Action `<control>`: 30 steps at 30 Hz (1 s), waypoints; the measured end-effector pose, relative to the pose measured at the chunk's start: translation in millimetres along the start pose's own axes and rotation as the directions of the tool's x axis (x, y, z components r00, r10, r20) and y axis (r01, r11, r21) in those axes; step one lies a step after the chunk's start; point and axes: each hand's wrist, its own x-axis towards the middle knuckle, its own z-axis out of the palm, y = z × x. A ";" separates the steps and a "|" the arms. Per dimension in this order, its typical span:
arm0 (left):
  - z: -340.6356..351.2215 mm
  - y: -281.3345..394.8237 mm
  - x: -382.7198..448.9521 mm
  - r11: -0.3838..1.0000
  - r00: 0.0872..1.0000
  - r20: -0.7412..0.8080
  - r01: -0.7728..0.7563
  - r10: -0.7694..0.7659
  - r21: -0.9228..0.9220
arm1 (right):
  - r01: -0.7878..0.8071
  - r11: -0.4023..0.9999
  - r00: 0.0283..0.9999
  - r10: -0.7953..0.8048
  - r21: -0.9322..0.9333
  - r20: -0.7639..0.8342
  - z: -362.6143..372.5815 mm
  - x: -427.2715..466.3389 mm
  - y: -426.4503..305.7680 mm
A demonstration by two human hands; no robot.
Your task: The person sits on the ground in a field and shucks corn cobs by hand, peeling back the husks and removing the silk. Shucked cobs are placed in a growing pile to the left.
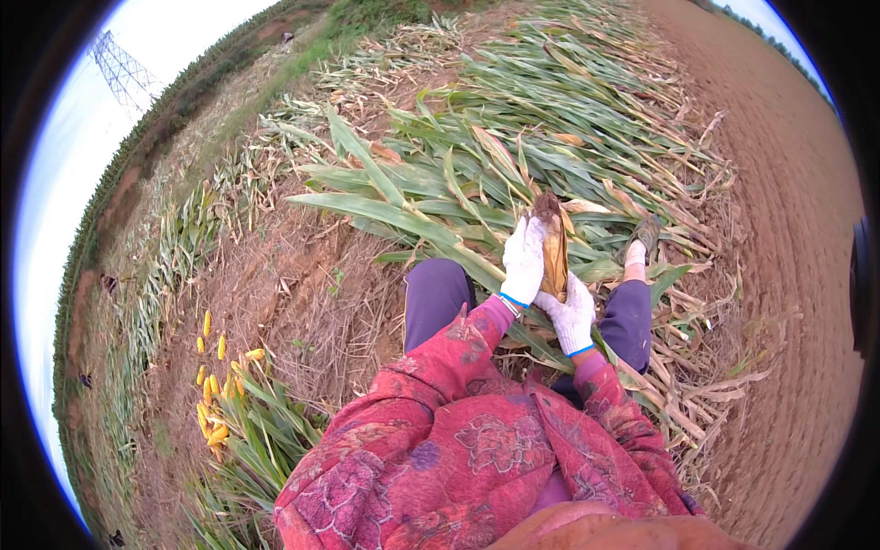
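An ear of corn in a dry, brownish-yellow husk [555, 258] is between my two white-gloved hands, with dark silk [546, 205] at its far tip. My left hand [524, 258] lies along the ear's left side, its fingers reaching up near the silk. Around the base of the ear my right hand [570, 309] is closed. Right beneath and beyond the hands spread cut corn stalks with long green leaves [440, 237]. The kernels are hidden by the husk.
Several husked yellow corn ears [214, 392] lie on the ground at left, beside more leafy stalks [268, 419]. Bare tilled soil [777, 206] runs along the right. Laid stalks [564, 89] stretch ahead. My shoe [644, 237] rests among leaves. A lattice pylon [124, 72] stands far off.
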 end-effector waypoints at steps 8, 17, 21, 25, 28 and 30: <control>39.3 -29.8 -13.6 0.974 0.994 0.083 0.092 -0.077 -0.206 | -0.080 0.983 0.997 0.077 -0.166 -0.026 -22.1 -5.0 -11.8; 21.8 -37.6 -12.6 0.815 0.936 0.267 0.336 -0.231 -0.472 | -0.056 0.976 0.995 0.037 -0.211 -0.092 -0.6 -27.6 -4.0; -13.5 -29.7 -8.0 0.817 0.880 0.369 0.435 -0.298 -0.379 | -0.134 0.990 0.991 0.134 -0.035 -0.008 8.9 -41.6 -21.1; 2.8 -11.3 -23.3 0.746 0.856 0.356 0.506 -0.374 -0.432 | -0.309 0.950 0.949 0.305 0.048 0.075 -8.5 -60.0 12.3; -4.9 3.4 -32.5 0.810 0.851 0.337 0.503 -0.403 -0.301 | -0.378 0.820 0.926 0.343 0.430 0.159 -38.8 -41.9 26.0; -1.6 -10.4 -45.8 0.886 0.917 0.151 0.397 -0.370 -0.240 | -0.210 0.881 0.969 0.132 0.424 0.207 -33.6 -5.4 -18.4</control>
